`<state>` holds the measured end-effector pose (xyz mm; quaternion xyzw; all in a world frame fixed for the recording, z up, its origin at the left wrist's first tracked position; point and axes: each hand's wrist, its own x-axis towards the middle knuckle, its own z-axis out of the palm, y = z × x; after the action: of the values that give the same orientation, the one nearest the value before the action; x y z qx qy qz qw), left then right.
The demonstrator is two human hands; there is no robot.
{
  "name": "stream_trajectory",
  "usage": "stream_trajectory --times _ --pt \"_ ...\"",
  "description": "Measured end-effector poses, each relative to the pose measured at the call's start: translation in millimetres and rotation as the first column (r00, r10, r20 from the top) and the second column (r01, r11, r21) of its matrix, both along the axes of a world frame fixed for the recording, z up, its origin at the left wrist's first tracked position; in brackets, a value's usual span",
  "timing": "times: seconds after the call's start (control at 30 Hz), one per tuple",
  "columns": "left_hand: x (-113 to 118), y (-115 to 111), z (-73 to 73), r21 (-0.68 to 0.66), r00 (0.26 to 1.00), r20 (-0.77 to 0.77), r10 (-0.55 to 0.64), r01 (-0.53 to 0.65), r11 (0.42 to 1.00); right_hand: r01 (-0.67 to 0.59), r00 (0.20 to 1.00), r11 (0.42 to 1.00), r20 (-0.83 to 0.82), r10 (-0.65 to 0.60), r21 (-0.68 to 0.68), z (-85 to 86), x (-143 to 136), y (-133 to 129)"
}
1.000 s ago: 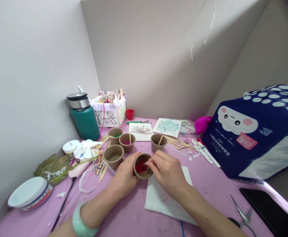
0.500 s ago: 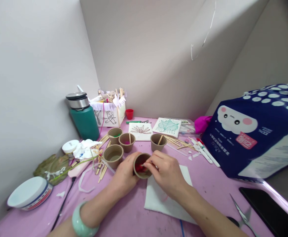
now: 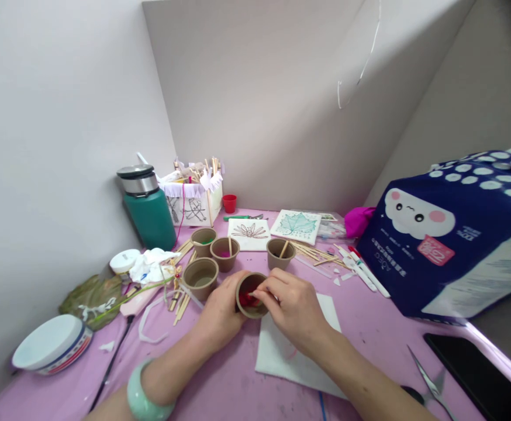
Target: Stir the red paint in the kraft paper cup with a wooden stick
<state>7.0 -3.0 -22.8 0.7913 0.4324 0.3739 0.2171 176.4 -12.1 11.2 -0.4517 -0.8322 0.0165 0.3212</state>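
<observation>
My left hand (image 3: 223, 307) is wrapped around the side of a brown cup (image 3: 255, 311), its mouth tipped toward me. My right hand (image 3: 294, 304) reaches over the rim with thumb and forefinger pinched together on what looks like a small stick (image 3: 252, 294), its pale tip by the red colour (image 3: 247, 300) inside. I judge that I am mixing that red; this calls for a firm hold on the cup and small, light turns of the fingertips.

The cup is a matt, tapered round with a thick rim. Just beyond it stand 4 more like it: 1 with green (image 3: 203, 252), 1 with magenta (image 3: 225, 265), 1 with pale liquid (image 3: 200, 293) and 1 with a wooden stick leaning inside (image 3: 280, 262). Partly under my right hand lies a soft-looking white square (image 3: 277, 356), faintly marked pink. Farther back, 2 white squares bear line drawings, a brown flower (image 3: 249, 232) and a green leaf (image 3: 297, 225). The desk (image 3: 224, 380) has a smooth pink-purple surface; flat wooden sticks (image 3: 314, 252) lie loosely bundled on it.
</observation>
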Motion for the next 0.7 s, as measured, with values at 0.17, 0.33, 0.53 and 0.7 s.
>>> stream_trajectory --times 0.17,0.33,0.53,0.7 --pt "0.1 -0.1 -0.3 0.001 1.0 -0.002 -0.005 0.005 1.0 0.03 0.994 0.99 0.101 -0.044 0.139 -1.2 6.2 3.7" --pt "0.4 0.2 -0.9 -0.006 1.0 0.0 0.001 -0.001 1.0 0.03 0.992 0.987 0.114 -0.049 0.159 -2.4 4.6 1.5" --pt "0.8 -0.6 0.8 0.003 1.0 0.017 -0.004 0.004 1.0 -0.011 0.999 0.997 0.036 0.008 0.071 -4.0 -1.0 0.9" --pt "0.5 -0.8 0.9 0.003 1.0 0.021 -0.014 0.014 1.0 0.081 0.989 0.972 0.107 -0.107 0.22 -0.7 5.4 4.0"
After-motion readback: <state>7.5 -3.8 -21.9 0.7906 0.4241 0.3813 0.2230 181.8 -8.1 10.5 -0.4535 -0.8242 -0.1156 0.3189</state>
